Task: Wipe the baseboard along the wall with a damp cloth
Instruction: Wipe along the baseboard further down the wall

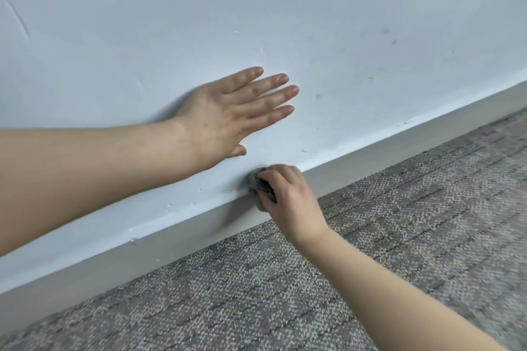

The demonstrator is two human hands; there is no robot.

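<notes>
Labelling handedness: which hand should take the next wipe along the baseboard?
Right. The right hand grips the cloth against the baseboard; the left hand lies flat on the wall, holding nothing.

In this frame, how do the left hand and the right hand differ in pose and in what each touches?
The left hand lies flat with its fingers straight; the right hand has its fingers curled round a grey cloth. The left hand rests on the white wall, higher up; the right hand presses the cloth low, at the top edge of the baseboard. Both arms are bare.
</notes>
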